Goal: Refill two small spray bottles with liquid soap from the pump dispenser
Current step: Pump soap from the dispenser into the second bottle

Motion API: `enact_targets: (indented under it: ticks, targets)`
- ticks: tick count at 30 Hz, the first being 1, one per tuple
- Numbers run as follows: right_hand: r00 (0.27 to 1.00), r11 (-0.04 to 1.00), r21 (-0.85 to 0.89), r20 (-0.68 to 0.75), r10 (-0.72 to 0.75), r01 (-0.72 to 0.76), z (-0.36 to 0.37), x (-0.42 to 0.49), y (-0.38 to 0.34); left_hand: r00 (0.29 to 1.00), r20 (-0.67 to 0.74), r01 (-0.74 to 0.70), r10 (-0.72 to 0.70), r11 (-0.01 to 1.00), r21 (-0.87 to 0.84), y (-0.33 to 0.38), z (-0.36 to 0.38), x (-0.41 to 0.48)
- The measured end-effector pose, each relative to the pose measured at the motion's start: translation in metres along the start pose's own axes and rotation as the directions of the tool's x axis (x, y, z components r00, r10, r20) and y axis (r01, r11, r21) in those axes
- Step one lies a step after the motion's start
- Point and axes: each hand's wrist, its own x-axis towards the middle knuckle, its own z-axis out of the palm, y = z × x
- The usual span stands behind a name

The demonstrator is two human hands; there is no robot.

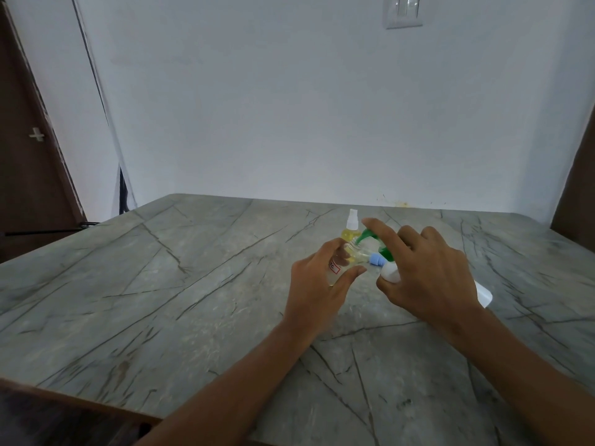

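The left hand (318, 284) wraps fingers (335, 249) round the clear bottle (359, 254); right hand (428, 275) grips the dispenser (391, 273) (forefinger atop green pump (367, 235)).

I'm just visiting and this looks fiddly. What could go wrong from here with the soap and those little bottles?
Spill: the left hand holds the small clear bottle with its narrow neck at the green pump head; a slight miss could put soap on the table. Slip: the right hand grips the white dispenser tilted, so a hard press might shift it. Knock: the yellow spray bottle stands close behind and could tip.
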Motion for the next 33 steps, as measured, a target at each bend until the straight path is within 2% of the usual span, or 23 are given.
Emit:
enact_targets:
  ticks: [20,28,33]
  targets:
    - [1.000,1.000,0.017,-0.004,0.013,-0.013,0.0030,0.0008,0.0017,0.999,0.048,-0.027,0.024,0.998,0.050,-0.0021,0.0036,-0.0031]
    - [1.000,0.996,-0.081,0.010,0.026,-0.025,0.0003,0.0002,-0.0029,1.000,0.014,-0.001,0.000,0.999,0.050,0.0005,-0.0002,-0.0010]
    - [1.000,0.996,-0.084,-0.007,0.022,-0.022,0.0020,-0.0003,-0.0027,1.000,0.000,-0.009,0.009,0.999,0.048,0.0019,0.0004,-0.0006]
